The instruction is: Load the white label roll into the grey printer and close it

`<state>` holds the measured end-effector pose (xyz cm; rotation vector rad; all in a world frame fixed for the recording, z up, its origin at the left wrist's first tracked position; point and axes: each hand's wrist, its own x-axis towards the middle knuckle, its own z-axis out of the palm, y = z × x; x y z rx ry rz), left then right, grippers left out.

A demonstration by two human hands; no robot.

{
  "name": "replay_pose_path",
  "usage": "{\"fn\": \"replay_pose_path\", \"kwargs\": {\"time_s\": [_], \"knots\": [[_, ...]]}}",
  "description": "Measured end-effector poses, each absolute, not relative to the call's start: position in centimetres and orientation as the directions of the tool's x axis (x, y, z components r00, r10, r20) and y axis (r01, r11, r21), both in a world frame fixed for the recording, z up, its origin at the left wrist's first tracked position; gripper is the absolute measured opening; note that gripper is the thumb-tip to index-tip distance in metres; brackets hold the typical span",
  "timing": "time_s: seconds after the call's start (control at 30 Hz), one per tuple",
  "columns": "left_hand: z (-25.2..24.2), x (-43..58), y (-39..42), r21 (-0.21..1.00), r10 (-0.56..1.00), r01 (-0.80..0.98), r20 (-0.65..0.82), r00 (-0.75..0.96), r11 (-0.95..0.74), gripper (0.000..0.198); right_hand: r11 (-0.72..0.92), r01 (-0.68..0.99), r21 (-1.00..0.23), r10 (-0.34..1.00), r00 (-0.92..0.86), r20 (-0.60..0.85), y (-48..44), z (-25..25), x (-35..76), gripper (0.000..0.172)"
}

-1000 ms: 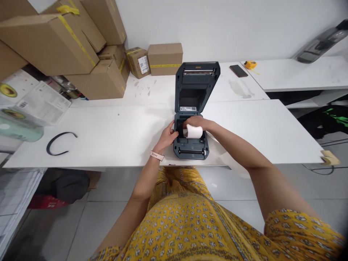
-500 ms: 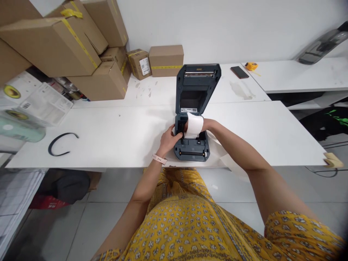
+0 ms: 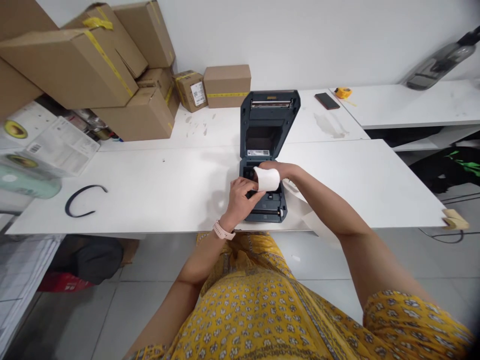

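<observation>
A dark grey label printer (image 3: 264, 218) stands on the white table with its lid (image 3: 268, 122) raised. Over its inner bay is a white paper roll (image 3: 268, 180), tilted, with a loose flap of paper at its upper left. Around the roll's far side curls my right hand (image 3: 276, 167), its fingers mostly hidden behind the paper. My left hand (image 3: 243, 198), with a pink watch band at the wrist, grips the roll's left end between thumb and fingers. A pale strip of paper (image 3: 300, 207) lies to the right of the printer.
Cardboard boxes (image 3: 127, 117) are stacked at the back left, beside a mint-green bottle (image 3: 30, 181) and a black headband (image 3: 69, 202). Back right lie a phone (image 3: 327, 101) and a yellow tape measure (image 3: 342, 93). A dark transparent bottle (image 3: 437, 65) stands farther right.
My left hand has moved from the printer's left wall to the roll's left end. The roll has been raised and tilted in my right hand.
</observation>
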<state>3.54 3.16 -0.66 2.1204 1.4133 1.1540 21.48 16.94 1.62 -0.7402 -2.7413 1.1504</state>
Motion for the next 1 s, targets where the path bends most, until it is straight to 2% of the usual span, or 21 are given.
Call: {"fn": "replay_pose_path", "kwargs": {"time_s": [0.1,0.17,0.2,0.27,0.33,0.4,0.47,0.53,0.6,0.73,0.83,1.0], "knots": [[-1.4,3.4,2.0,0.629,0.846,0.591,0.497,0.193,-0.504,0.017,0.599,0.451,-0.662,0.461,-0.87,-0.176,15.8,3.3,21.9,0.015],[-2.0,3.2,1.0,0.6,0.819,0.587,0.532,0.214,-0.543,0.017,0.577,0.455,-0.679,0.477,-0.862,-0.172,14.6,5.2,22.5,0.02],[-2.3,3.0,0.5,0.584,0.807,0.588,0.547,0.224,-0.559,0.016,0.56,0.439,-0.703,0.51,-0.851,-0.126,14.1,6.3,22.8,0.024],[-2.8,2.8,-0.6,0.551,0.783,0.596,0.575,0.237,-0.584,0.017,0.543,0.377,-0.75,0.655,-0.75,0.097,13.2,8.5,23.3,0.034],[-3.1,2.6,-1.7,0.52,0.756,0.595,0.606,0.249,-0.613,0.02,0.594,0.34,-0.729,0.777,-0.476,0.412,13.1,10.2,23.6,0.043],[-3.0,2.7,-2.7,0.494,0.733,0.591,0.625,0.267,-0.637,0.021,0.654,0.411,-0.635,0.747,-0.218,0.628,14.1,11.3,23.5,0.049],[-2.9,2.8,-3.5,0.467,0.723,0.6,0.625,0.295,-0.649,0.019,0.671,0.523,-0.526,0.682,-0.155,0.715,15.9,11.7,23.4,0.054],[-2.8,2.9,-4.0,0.434,0.714,0.619,0.624,0.318,-0.655,0.02,0.662,0.594,-0.457,0.659,-0.172,0.732,17.9,11.7,23.3,0.057],[-2.7,2.9,-4.3,0.406,0.696,0.625,0.638,0.328,-0.667,0.022,0.654,0.616,-0.439,0.657,-0.175,0.734,19.6,11.6,23.4,0.058],[-3.0,2.9,-4.4,0.388,0.658,0.597,0.674,0.336,-0.702,0.019,0.642,0.621,-0.45,0.678,-0.186,0.711,21.8,11.5,23.7,0.061],[-3.6,2.9,-4.7,0.412,0.679,0.584,0.638,0.363,-0.7,0.02,0.615,0.628,-0.477,0.722,-0.204,0.662,22.2,11.7,23.7,0.066],[-4.1,2.7,-5.5,0.43,0.699,0.593,0.622,0.353,-0.681,0.024,0.638,0.553,-0.537,0.72,-0.181,0.67,18.1,12.4,23.4,0.071]]}}
